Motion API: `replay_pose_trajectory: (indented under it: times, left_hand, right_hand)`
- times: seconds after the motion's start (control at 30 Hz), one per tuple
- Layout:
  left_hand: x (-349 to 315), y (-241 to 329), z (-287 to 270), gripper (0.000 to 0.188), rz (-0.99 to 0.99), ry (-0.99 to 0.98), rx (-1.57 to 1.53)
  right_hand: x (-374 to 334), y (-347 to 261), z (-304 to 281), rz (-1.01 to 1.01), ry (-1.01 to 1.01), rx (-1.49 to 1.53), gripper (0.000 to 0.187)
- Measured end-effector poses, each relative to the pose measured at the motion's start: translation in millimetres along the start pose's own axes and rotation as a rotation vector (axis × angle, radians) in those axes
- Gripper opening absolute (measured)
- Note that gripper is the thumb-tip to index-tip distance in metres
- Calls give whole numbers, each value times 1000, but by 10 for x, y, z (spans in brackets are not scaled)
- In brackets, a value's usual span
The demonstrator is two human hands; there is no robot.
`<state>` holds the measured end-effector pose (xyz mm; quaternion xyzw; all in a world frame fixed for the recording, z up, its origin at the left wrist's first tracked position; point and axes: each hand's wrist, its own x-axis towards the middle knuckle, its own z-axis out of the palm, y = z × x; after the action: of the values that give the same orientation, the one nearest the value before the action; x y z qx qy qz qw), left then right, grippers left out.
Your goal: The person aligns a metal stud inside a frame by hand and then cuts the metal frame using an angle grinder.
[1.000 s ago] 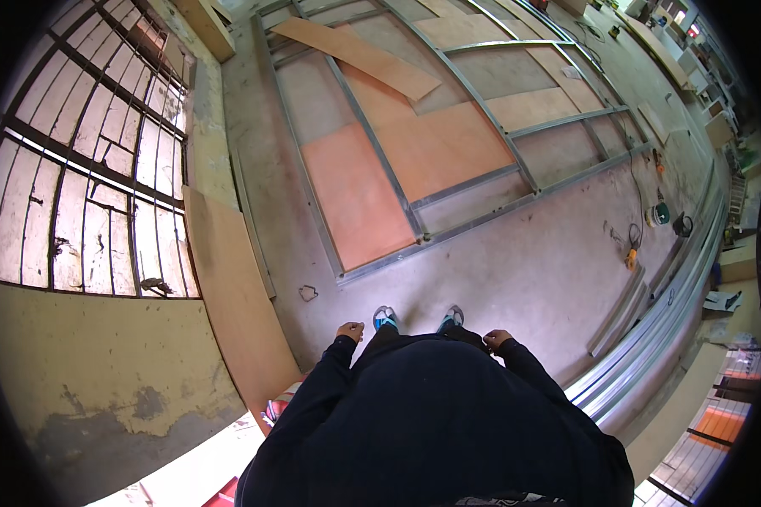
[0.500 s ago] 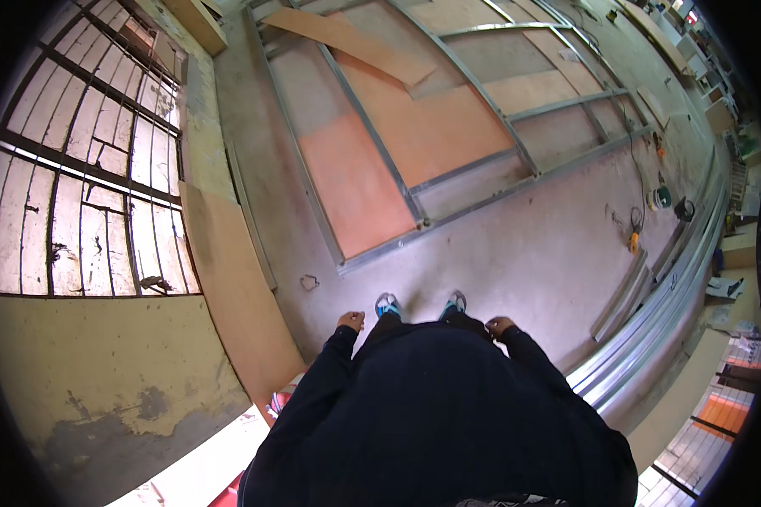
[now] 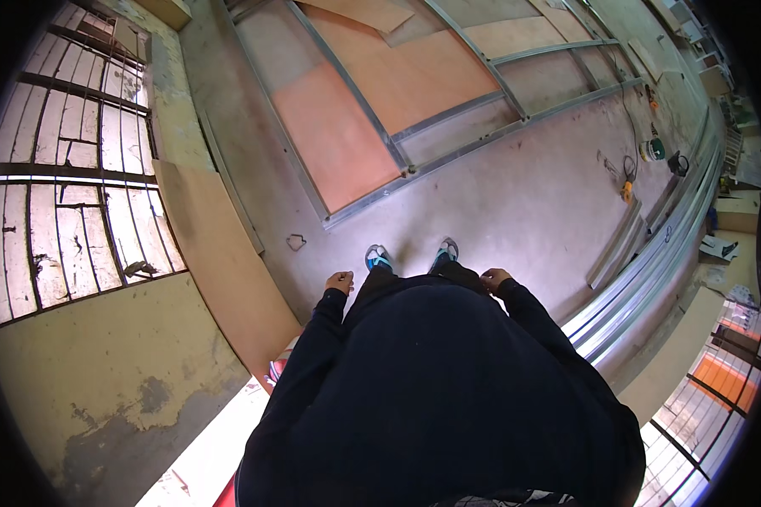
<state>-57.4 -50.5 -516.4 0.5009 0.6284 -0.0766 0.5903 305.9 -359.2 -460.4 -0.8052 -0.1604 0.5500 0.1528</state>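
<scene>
Seemingly a pause — left hand (image 3: 340, 282), right hand (image 3: 495, 280) half-curled, any pinch unclear — reaching the metal stud frame (image 3: 465, 148) calls for stooping.

The wide head camera looks down past torso (image 3: 444, 380) to floor (image 3: 516, 203).

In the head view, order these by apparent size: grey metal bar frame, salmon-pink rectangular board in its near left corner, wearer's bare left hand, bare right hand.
Largest to smallest:
1. Grey metal bar frame
2. Salmon-pink rectangular board
3. Bare left hand and bare right hand, unranked: they look alike.
</scene>
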Motion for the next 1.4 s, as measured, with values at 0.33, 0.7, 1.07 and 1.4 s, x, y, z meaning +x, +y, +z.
replay_pose_trajectory:
  times: [0.33,0.7,1.07,1.4]
  left_hand:
    - [-158,97,5,34,34,51,-42]
    - [-185,107,-6,33,30,67,-48]
    - [-110,18,26,37,59,55,-31]
    - [-25,-9,-39,40,-13,-58,20]
  right_hand:
    - [-70,-39,-7,41,-12,-14,32]
    - [-55,-31,-22,41,-19,17,31]
    - [22,123,18,31,6,19,34]
    - [67,118,43,-39,27,-26,33]
